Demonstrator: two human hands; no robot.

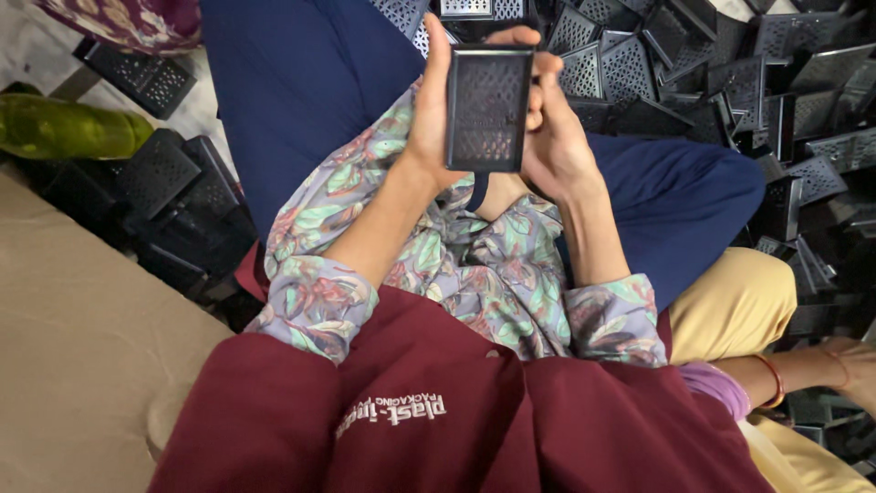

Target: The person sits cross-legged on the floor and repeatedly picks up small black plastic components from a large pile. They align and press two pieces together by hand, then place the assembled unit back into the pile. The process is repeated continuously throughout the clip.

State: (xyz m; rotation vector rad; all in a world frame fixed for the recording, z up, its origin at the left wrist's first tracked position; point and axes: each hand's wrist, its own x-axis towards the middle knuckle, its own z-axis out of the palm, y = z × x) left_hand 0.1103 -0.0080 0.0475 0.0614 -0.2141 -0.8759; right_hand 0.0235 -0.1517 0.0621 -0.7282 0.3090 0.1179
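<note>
Nearest the camera, a maroon apron (pixel 438 411) is worn over floral sleeves (pixel 319 301), and both forearms are stretched forward above the lap. A little farther out, a black perforated plastic panel (pixel 488 108) is held upright between the two hands, above the dark blue trousers (pixel 301 82). The left hand (pixel 429 110) is closed on the panel's left edge, with the thumb over its top corner. The right hand (pixel 552 132) is wrapped behind the right edge, its grip closed on the same piece; the fingertips there are mostly hidden.

For this step to be done well, the panel is probably best kept square to the eyes and pinched only by its rim, so that the perforated face is left uncovered and the thin plastic is not bent. Even pressure from both sides would seem wise.

Beyond the hands, a large heap of similar black panels (pixel 730 73) is spread over the floor, and a smaller heap (pixel 164 192) lies to the left. At the right edge, another person's arm with a red bangle (pixel 774 376) is seen above yellow cloth (pixel 739 301).
</note>
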